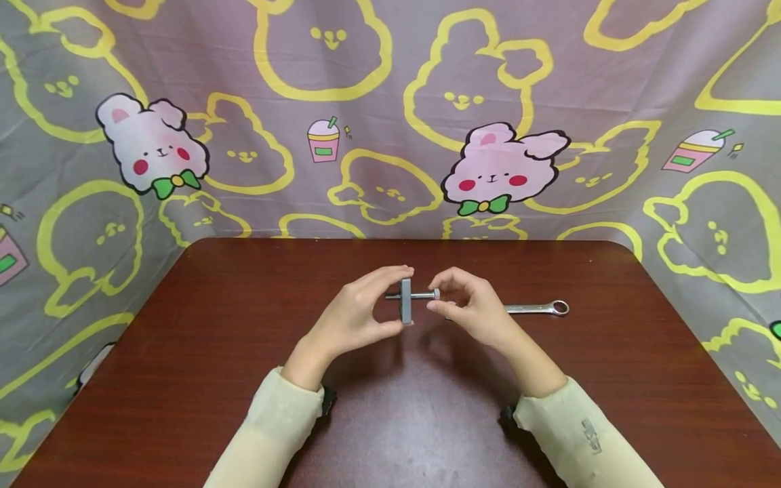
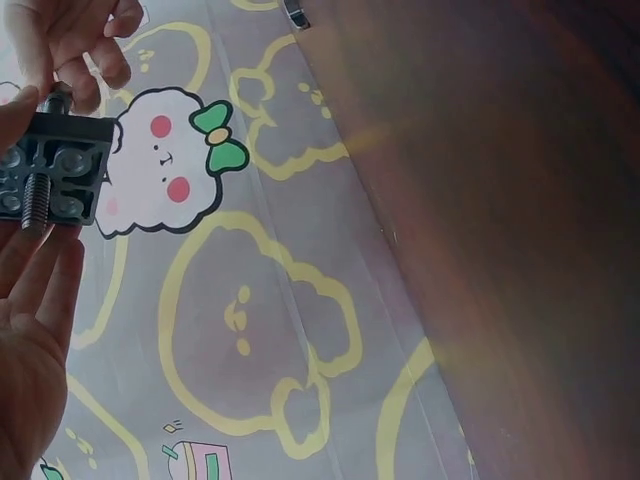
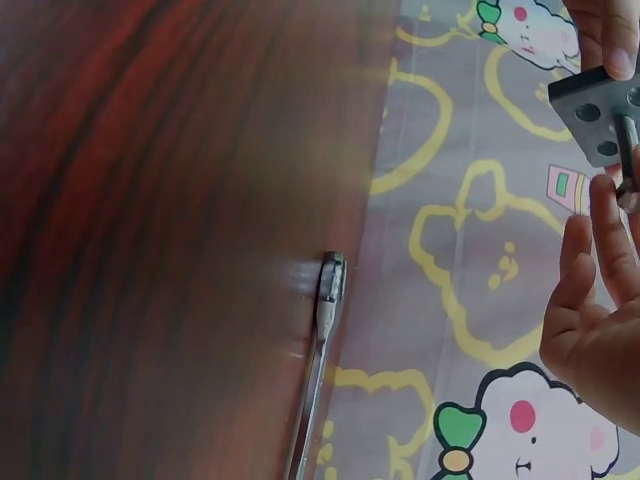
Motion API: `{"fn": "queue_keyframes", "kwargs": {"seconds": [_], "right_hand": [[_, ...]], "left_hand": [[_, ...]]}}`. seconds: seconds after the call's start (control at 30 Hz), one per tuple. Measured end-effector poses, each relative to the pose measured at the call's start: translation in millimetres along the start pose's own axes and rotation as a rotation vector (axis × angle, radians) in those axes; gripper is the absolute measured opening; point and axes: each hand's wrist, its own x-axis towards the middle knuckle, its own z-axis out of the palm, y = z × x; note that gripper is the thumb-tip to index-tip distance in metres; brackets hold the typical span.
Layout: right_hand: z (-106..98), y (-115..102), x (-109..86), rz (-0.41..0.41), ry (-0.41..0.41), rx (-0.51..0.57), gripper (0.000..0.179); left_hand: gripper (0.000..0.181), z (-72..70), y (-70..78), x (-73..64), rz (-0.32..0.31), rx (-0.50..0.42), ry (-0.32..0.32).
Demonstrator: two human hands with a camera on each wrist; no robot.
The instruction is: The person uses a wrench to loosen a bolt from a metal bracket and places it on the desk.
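My left hand [image 1: 356,308] holds a grey square plate [image 1: 406,301] upright by its edges, fingers on top and thumb below. A bolt [image 1: 422,295] passes through the middle of the plate, its threaded end sticking out toward the left palm. In the left wrist view the plate [image 2: 85,165] shows recessed corners with round holes around the bolt's thread [image 2: 36,203]. My right hand [image 1: 472,305] has its thumb and index finger at the bolt's hex head, pinching it. The right wrist view shows the plate's flat face [image 3: 582,112] with several holes.
A combination wrench [image 1: 531,309] lies on the brown table [image 1: 244,325] to the right, partly hidden behind my right hand. A patterned cloth [image 1: 378,122] with cartoon rabbits hangs behind and beside the table.
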Motion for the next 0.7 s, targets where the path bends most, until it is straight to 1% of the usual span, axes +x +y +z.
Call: {"fn": "queue_keyframes", "kwargs": {"seconds": [0.13, 0.23, 0.37, 0.5, 0.57, 0.7], "right_hand": [[0.9, -1.8, -3.8, -0.022, 0.027, -0.011, 0.023], [0.6, -3.2, -6.6, -0.022, 0.035, 0.012, 0.023], [0.0, -2.7, -8.0, -0.021, 0.029, 0.037, 0.027], [-0.2, 0.0, -6.6, -0.001, 0.022, 0.047, 0.032], [-0.2, 2.2, -4.8, 0.008, 0.015, 0.043, 0.030], [0.1, 6.3, 0.2, 0.008, -0.008, 0.007, 0.019]], "left_hand": [[0.072, -0.2, 0.8, 0.3, -0.018, -0.011, -0.003], [0.072, -0.7, 1.4, 0.3, -0.031, -0.017, -0.009], [0.072, -0.4, 1.6, 0.2, -0.040, -0.019, -0.008], [0.072, 1.6, 1.4, -0.4, -0.047, -0.024, -0.008], [0.072, 2.6, 1.3, -0.6, -0.047, -0.027, -0.008], [0.071, 3.1, 1.5, -0.4, -0.041, -0.028, 0.004]]}}
